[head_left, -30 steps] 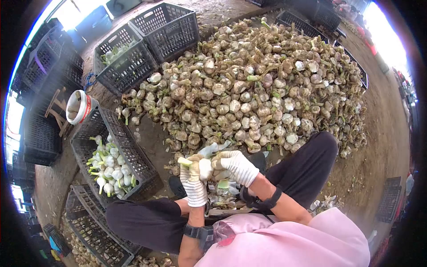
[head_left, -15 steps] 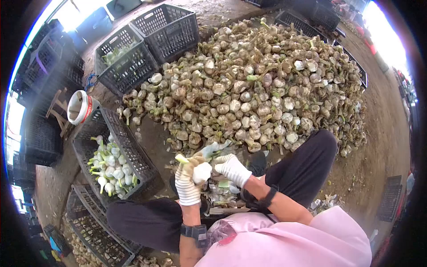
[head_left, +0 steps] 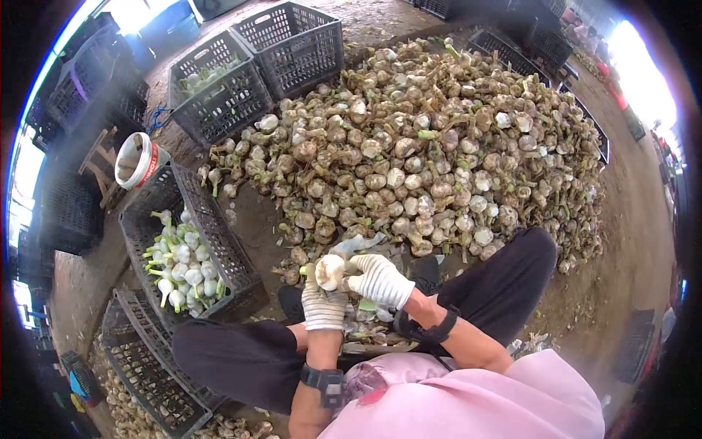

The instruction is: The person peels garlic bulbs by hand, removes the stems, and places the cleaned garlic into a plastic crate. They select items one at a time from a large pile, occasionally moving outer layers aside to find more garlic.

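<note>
- garlic bulb (head_left: 330,271), where do you have it?
- you hold it in front of your chest, between your knees, just below the near edge of the big garlic pile (head_left: 439,139). its pale, rounded side faces up.
- and your left hand (head_left: 324,304)?
- it comes straight up from your lap, forearm upright, striped glove wrapped around the bulb from below. the fingers are closed on it, so the bulb sits on top of your fist.
- your right hand (head_left: 380,280)?
- it reaches in from the right, forearm slanting across your thigh, wrist bent inward. its gloved fingers curl against the bulb's right side and clasp it there. the two gloves touch around the bulb.
- what lies about you?
- a dark crate (head_left: 235,272) stands just left of your left knee, with peeled white bulbs (head_left: 179,267) in its far half. a white bucket (head_left: 137,159) rests at that crate's far corner. husk scraps (head_left: 365,325) lie in your lap under both hands. a black band (head_left: 325,380) circles your left wrist, another band (head_left: 431,333) your right.
</note>
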